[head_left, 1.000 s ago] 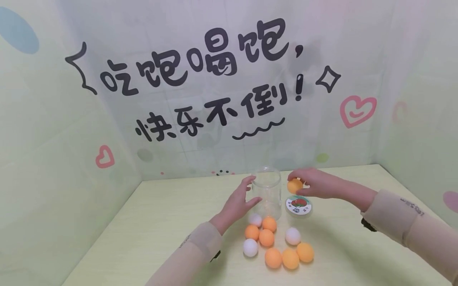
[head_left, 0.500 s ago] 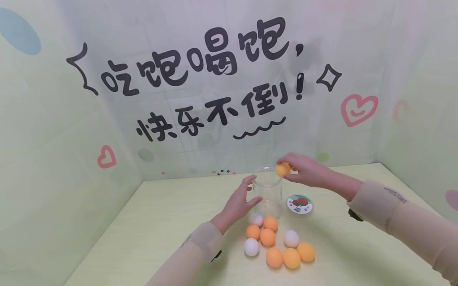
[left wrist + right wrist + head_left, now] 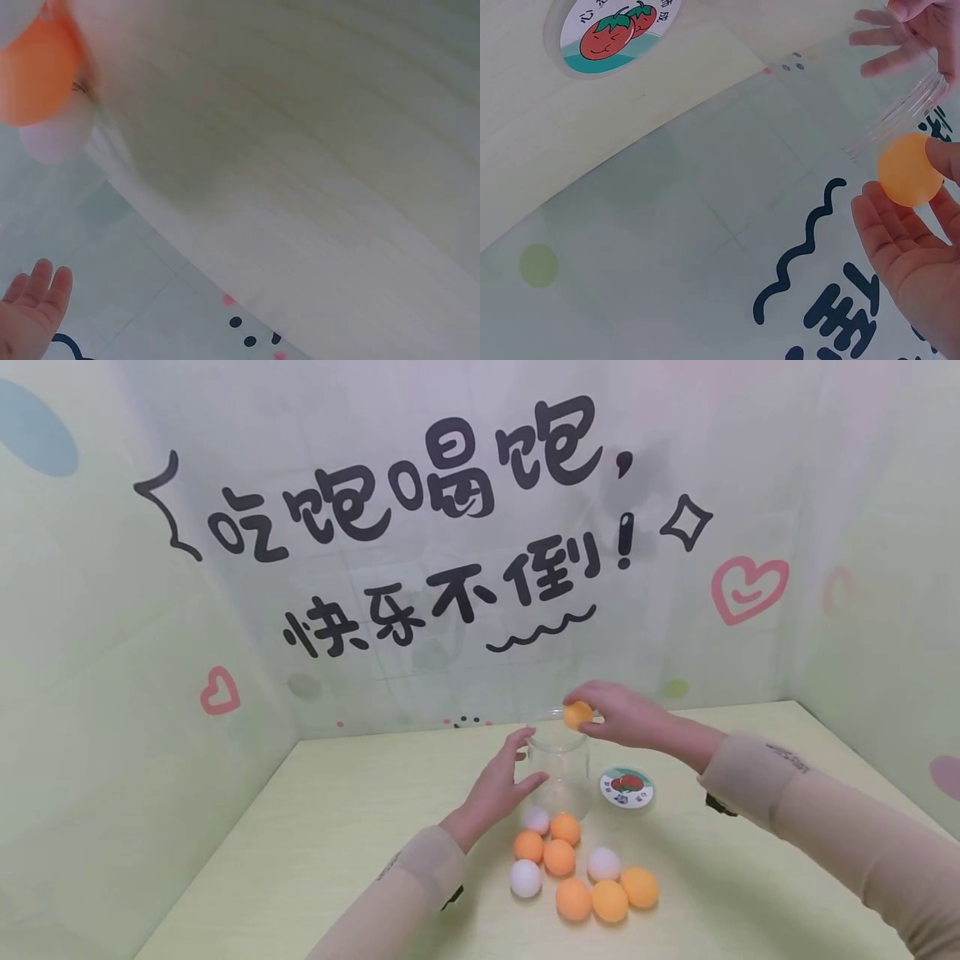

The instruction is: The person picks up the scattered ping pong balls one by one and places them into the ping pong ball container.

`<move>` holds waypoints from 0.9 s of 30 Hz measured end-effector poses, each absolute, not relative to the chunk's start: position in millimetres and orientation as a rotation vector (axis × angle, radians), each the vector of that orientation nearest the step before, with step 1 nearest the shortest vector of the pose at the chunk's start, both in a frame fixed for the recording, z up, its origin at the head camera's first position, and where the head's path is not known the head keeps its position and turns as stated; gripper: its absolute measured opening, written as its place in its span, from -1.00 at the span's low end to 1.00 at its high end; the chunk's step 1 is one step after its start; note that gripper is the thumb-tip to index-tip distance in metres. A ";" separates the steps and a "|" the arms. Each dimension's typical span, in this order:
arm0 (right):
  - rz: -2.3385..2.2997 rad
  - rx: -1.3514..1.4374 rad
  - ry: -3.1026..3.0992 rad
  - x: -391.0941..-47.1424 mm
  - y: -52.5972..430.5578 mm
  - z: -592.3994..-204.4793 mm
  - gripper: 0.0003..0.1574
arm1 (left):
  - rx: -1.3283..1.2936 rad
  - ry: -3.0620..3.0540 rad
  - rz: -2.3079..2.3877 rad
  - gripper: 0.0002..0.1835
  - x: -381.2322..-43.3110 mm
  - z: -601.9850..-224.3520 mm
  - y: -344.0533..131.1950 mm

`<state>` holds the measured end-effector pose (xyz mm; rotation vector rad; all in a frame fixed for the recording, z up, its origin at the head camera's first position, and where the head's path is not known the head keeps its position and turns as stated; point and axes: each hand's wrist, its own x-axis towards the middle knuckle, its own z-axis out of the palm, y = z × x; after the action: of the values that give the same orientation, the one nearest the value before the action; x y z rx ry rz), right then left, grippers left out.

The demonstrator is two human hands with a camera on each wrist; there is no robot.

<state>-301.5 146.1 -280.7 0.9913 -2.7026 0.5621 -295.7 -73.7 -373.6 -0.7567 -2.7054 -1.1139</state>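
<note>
A clear, wide-mouthed jar (image 3: 558, 768) stands upright near the back of the table. My left hand (image 3: 495, 785) holds its left side, thumb in front and fingers behind; through the clear wall the right wrist view shows those fingers. Thumb and fingers of my right hand (image 3: 626, 714) pinch an orange ping-pong ball (image 3: 577, 716) at the right of the jar's rim. That same ball (image 3: 911, 169) appears close beside the rim in the right wrist view. In front of the jar lie several loose balls, orange (image 3: 559, 857) and white (image 3: 526, 878).
A round lid (image 3: 627, 787) with a tomato picture lies on the table right of the jar. More orange balls (image 3: 573, 899) and a white ball (image 3: 603, 864) sit nearer the front. A printed curtain (image 3: 420, 685) hangs behind the table (image 3: 315, 852).
My right hand has carried the orange ball up and left, from above the lid to the jar's rim. A white ball in the front group has shifted slightly left. My left hand stays put.
</note>
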 end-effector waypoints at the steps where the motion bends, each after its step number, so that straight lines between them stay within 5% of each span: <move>1: 0.547 1.002 -2.703 -302.2 145.1 -281.3 -0.58 | -0.755 -2.708 -1.113 -0.29 -295.8 -373.4 -73.6; 27: 0.498 1.096 -2.665 -302.7 136.7 -286.7 -0.57 | -0.799 -2.568 -1.461 -0.32 -297.6 -375.2 -67.2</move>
<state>-302.7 136.7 -286.7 1.0960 -2.6651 0.4979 -297.6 -67.2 -375.2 -0.7993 -2.5679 -1.4608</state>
